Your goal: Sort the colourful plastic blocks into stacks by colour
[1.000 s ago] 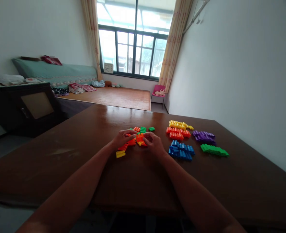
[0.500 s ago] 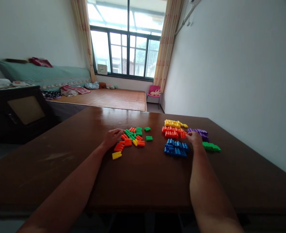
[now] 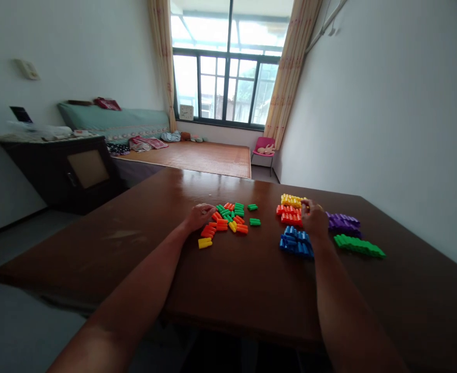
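Observation:
My left hand point(image 3: 201, 216) rests at the left edge of a loose pile of orange, green and yellow pieces, its fingers bent; whether they hold a piece is hidden. My right hand point(image 3: 314, 216) is over the right end of the orange rows point(image 3: 289, 213) and beside the yellow rows point(image 3: 291, 200), fingertips bent together; anything between them is too small to tell. Blue pieces point(image 3: 295, 242) lie in rows nearer me, partly behind my right wrist. Purple rows point(image 3: 343, 224) and a green row point(image 3: 359, 245) lie to the right. A yellow piece point(image 3: 205, 243) sits apart below the loose pile.
The brown table point(image 3: 244, 290) spans the foreground. Two green pieces point(image 3: 255, 221) lie between the loose pile and the rows. Beyond are a bed point(image 3: 212, 158), a dark cabinet point(image 3: 57, 171) and a pink chair point(image 3: 264, 146).
The view has swung left, shifting everything rightward. My right hand has moved from the right end of the orange rows up toward the yellow rows. My left hand remains beside the loose pile.

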Demonstrator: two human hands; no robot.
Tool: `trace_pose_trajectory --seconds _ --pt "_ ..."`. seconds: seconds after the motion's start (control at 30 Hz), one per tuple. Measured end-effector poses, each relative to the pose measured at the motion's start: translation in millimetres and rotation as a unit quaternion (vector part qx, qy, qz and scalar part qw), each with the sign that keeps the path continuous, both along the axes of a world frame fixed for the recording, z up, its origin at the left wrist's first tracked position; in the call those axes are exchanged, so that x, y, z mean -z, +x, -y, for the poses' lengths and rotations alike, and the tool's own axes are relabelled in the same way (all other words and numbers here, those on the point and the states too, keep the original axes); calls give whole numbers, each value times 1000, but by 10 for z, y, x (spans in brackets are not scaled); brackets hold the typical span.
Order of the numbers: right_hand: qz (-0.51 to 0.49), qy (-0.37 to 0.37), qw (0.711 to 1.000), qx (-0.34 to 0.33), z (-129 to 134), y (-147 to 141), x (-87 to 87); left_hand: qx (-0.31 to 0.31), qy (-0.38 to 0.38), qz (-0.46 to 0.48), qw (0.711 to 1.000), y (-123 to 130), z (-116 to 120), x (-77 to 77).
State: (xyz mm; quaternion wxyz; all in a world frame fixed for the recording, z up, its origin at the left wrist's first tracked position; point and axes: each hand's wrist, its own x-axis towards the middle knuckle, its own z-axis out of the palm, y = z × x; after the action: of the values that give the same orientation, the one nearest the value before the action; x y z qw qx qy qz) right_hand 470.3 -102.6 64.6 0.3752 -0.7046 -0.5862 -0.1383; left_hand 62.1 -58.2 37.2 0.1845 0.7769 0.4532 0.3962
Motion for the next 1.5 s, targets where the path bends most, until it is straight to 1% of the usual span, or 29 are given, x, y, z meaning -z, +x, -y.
trace_pose_trajectory --seconds 0.07,0.13,0.2,0.27,0.3,0.37,0.4,0.47,0.53,0.63,0.7,0.73,0.83,0.93,1.0,1.07,1.13,1.2,1.23,1.3,1.37,1.43,1.47,1.5 --pt "16 10 994 -108 42 -408 -62 35 15 -35 999 30 25 4" --pt "35 -16 980 -197 104 -790 -46 77 29 -78 994 56 45 16" --pt "45 -47 963 -261 165 -1082 28 107 33 -106 988 76 58 24" --pt "30 -67 948 -309 207 -1269 116 104 20 -87 991 93 65 20" --pt "12 -71 941 -330 219 -1330 152 93 5 -52 994 102 67 14" --pt "-45 -72 926 -367 231 -1417 194 81 -47 55 994 127 78 -4" --pt "-80 -73 918 -382 234 -1453 199 89 -81 110 987 144 89 -14" --pt "-155 -81 898 -404 242 -1520 189 130 -148 187 962 190 122 -36" --pt "-221 -104 867 -434 252 -1587 175 178 -195 214 940 247 161 -53" --pt "-287 -136 815 -484 261 -1665 182 234 -222 218 921 336 203 -57" --pt "-307 -147 795 -502 255 -1686 197 250 -225 226 914 377 214 -53" --pt "-313 -150 790 -505 249 -1683 200 251 -226 232 912 389 218 -55" --pt "-324 -139 795 -494 214 -1626 182 255 -239 243 905 393 240 -86" --pt "-330 -91 813 -471 172 -1539 164 280 -271 230 892 395 274 -122" --pt "-332 -70 821 -460 147 -1510 178 293 -276 218 889 414 286 -116" --pt "-326 -63 831 -445 124 -1507 193 293 -266 205 895 435 275 -83" --pt "-324 -56 841 -430 92 -1483 172 271 -245 203 908 434 239 -41" --pt "-347 -39 845 -405 42 -1356 102 231 -219 207 925 401 190 -14" --pt "-365 -28 848 -384 11 -1233 58 209 -206 208 933 373 164 -10" --pt "-387 -2 866 -316 -50 -864 -21 169 -185 208 946 305 116 -22" --pt "-366 24 905 -217 -94 -380 -48 133 -167 211 954 239 82 -47" --pt "-318 31 944 -86 -113 111 -7 98 -155 219 958 184 65 -74" --pt "-300 21 954 -12 -117 322 35 82 -152 223 959 160 61 -84" --pt "-287 3 957 49 -120 496 85 68 -150 226 960 138 60 -90"
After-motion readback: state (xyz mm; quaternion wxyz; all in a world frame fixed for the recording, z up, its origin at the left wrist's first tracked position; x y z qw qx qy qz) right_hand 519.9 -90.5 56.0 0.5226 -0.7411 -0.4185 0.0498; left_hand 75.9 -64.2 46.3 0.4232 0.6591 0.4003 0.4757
